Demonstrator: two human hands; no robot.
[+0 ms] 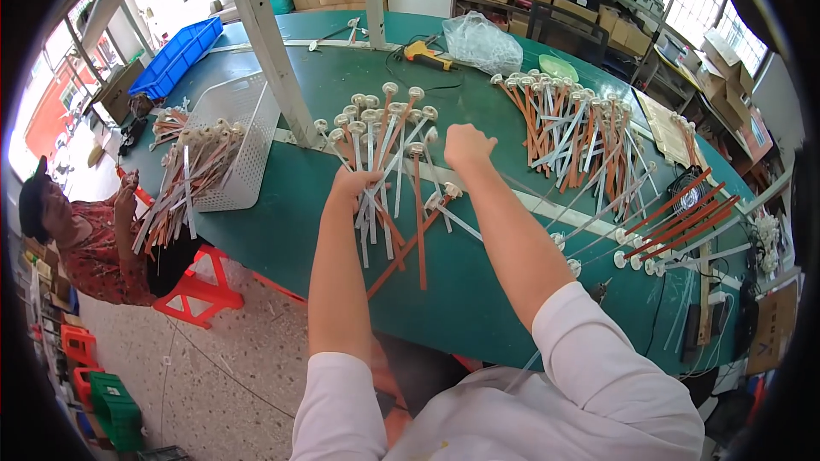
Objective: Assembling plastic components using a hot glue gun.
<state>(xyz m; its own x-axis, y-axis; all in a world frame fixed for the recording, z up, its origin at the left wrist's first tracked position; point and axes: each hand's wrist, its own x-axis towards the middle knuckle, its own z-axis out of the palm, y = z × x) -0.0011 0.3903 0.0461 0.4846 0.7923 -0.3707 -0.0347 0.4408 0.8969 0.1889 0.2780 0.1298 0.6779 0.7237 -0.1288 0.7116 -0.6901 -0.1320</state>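
Observation:
In the middle of the green table lies a loose pile of long flat strips (pixel 421 239), copper-brown and silvery white, each with a round white head at one end. My left hand (pixel 354 181) is closed at the pile's near left side, its fingers round some of these strips. Just right of the pile, my right hand (pixel 468 147) is curled into a fist above the table. What it holds, if anything, is hidden. A white strip head (pixel 430 134) shows beside that fist.
A white basket (pixel 256 149) full of strips stands left, before a metal post (pixel 269 43). More strips (pixel 581 124) spread right, near a small fan (pixel 686 196). A yellow tool (pixel 424 55) and plastic bag (pixel 483 41) lie behind. Another person (pixel 102 248) sits left.

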